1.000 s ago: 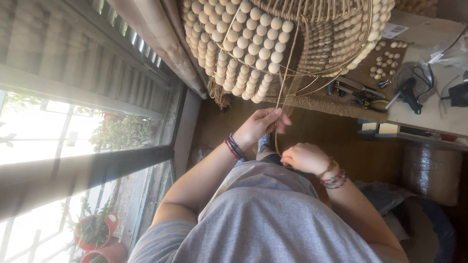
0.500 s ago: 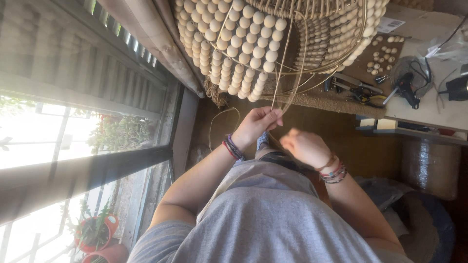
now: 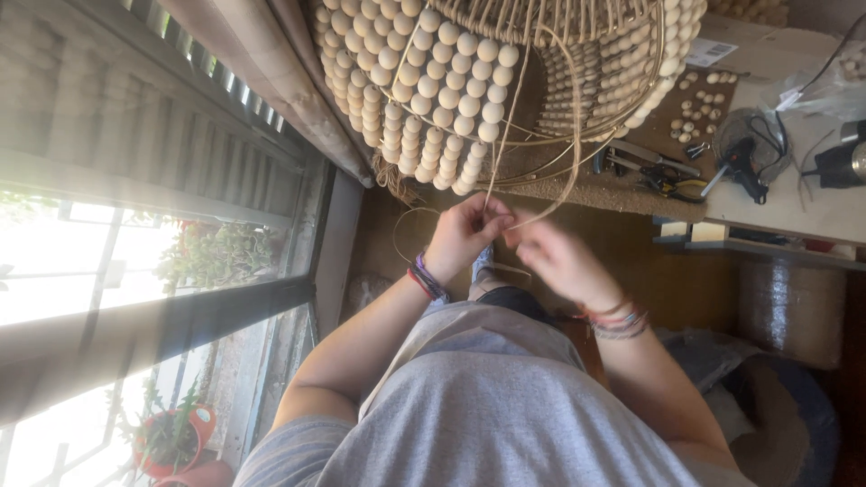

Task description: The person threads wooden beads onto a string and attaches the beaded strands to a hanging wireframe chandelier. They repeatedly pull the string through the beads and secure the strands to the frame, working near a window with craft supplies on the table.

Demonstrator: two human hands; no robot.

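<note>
rattan strands (image 3: 505, 117) run from your pinching left hand (image 3: 465, 233) up to the beaded shade (image 3: 451, 90) at 12 o'clock. your right hand (image 3: 555, 257) is blurred; grip unclear. white label (image 3: 710, 52) on tan box (image 3: 776, 54) at 2 o'clock.

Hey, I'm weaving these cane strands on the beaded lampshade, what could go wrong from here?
1. The cane strands run taut from the beaded shade to your left hand; a sharp bend may kink or snap them.
2. A loose loop curls beside your left wrist and might snag the bracelets.
3. Your right hand is blurred, so its grip is unclear; a strand may slip.
</note>
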